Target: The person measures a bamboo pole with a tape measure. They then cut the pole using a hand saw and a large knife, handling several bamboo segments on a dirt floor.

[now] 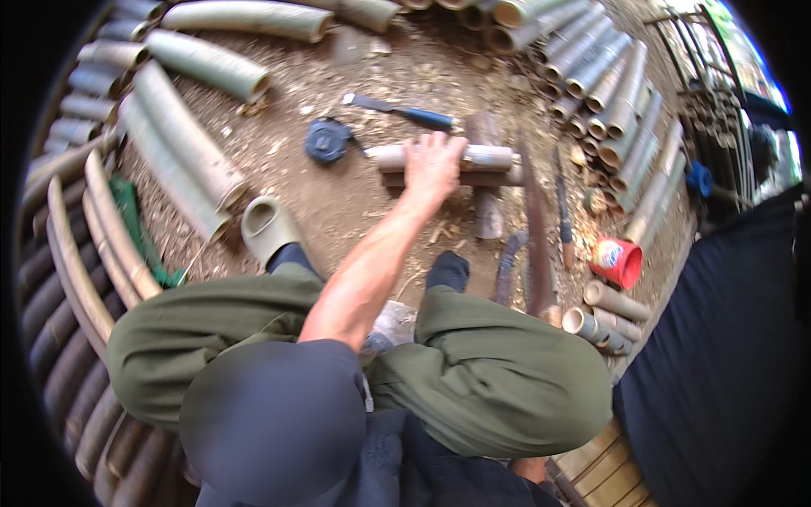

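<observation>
Upper centre, the left hand (433, 166) grips a tube (492, 158), curled over its top. Near the lower edge, the right hand's (528, 468) grip cannot be told.

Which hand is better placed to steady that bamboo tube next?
Probably the left hand: it lies on the bamboo tube, fingers across the top. The right hand cannot be made out; only a patch of bare skin shows near the right thigh.

Soft daylight whitens the upper right; edges curve into black.
</observation>
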The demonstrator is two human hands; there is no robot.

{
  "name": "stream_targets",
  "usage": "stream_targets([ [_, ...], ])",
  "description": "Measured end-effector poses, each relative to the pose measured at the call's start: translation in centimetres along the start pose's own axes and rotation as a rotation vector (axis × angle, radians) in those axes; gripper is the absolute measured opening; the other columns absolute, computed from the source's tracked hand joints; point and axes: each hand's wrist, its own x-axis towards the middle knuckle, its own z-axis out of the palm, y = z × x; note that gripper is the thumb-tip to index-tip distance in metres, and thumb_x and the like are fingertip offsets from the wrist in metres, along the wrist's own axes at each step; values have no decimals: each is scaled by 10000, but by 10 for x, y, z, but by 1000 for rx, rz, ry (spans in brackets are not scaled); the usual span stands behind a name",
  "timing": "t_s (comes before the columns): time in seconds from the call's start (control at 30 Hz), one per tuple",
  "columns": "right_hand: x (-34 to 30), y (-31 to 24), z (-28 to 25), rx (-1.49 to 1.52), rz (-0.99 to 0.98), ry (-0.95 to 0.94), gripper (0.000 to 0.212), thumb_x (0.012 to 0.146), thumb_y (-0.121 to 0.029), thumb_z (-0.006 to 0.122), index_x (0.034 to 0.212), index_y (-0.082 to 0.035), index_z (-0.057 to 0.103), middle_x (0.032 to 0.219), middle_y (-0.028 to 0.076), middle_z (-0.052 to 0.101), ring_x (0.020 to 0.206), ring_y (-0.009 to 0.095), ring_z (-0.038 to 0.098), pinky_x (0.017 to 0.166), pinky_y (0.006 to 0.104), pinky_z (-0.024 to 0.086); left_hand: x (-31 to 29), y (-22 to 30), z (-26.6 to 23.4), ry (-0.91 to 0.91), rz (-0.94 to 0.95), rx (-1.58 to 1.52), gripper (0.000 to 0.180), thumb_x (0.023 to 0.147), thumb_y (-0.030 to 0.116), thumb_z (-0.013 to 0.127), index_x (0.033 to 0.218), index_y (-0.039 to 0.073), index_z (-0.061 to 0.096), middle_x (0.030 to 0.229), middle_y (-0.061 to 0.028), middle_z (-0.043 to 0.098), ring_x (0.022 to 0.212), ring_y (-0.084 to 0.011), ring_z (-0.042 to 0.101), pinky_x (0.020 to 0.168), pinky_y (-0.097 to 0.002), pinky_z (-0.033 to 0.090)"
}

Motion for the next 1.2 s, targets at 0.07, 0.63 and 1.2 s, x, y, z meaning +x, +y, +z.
stream_targets([
  [0.07, 5, 13, 7, 32, -18, -29, 562, 806, -53, 644, 1340, 81, 534, 991, 172, 694, 800, 185, 682, 735, 298, 542, -1, -4, -2, -17, -16, 13, 480, 838, 51, 631, 1259, 275, 573, 1193, -113, 553, 1184, -298, 519, 1035, -572, 322],
  [0.63, 125, -9, 94, 485, 13, 38, 540, 829, -48, 598, 1344, 92, 522, 851, 79, 650, 578, 95, 578, 533, 234, 491, 20, -14, -49, -332, -82, 331, 697, 805, 122, 731, 1439, 158, 443, 1364, -183, 481, 1304, -289, 454, 1110, -660, 260],
  [1.2, 73, 11, 41, 135, -113, 121, 491, 798, -26, 649, 1258, 122, 562, 1035, 219, 697, 911, 278, 725, 825, 338, 558, 7, 60, 49, -180, 168, 43, 580, 862, 386, 718, 1394, 251, 530, 1236, -126, 503, 1214, -330, 457, 1007, -511, 383],
])
